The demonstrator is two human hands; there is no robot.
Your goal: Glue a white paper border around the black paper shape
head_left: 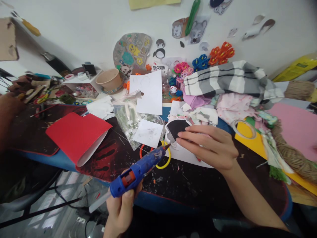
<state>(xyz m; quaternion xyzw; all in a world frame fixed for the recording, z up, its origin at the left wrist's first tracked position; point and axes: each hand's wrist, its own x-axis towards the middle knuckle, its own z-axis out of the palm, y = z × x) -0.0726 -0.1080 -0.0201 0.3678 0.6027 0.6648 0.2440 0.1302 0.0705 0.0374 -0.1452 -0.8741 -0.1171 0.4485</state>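
My left hand (pixel 122 206) is wrapped round the handle of a blue hot glue gun (pixel 140 170), a glue stick (pixel 99 201) poking out of its back end. Its nozzle points up and right, close to a black paper piece (pixel 176 127) with a white and grey edge. My right hand (pixel 210 143) reaches over that piece from the right, fingertips resting on its right side; whether they grip it I cannot tell. White paper (pixel 190 157) lies beneath. Partly hidden behind the gun are scissors (pixel 168 162) with yellow and red-orange handles.
A red folded card (pixel 76 135) lies left, near a clear plastic bag (pixel 126 117) and white paper sheets (pixel 146 92). Fabric (pixel 218 79), a tape roll (pixel 244 129) and twine (pixel 287 150) crowd the right. Another person's arm (pixel 10 115) shows at the far left.
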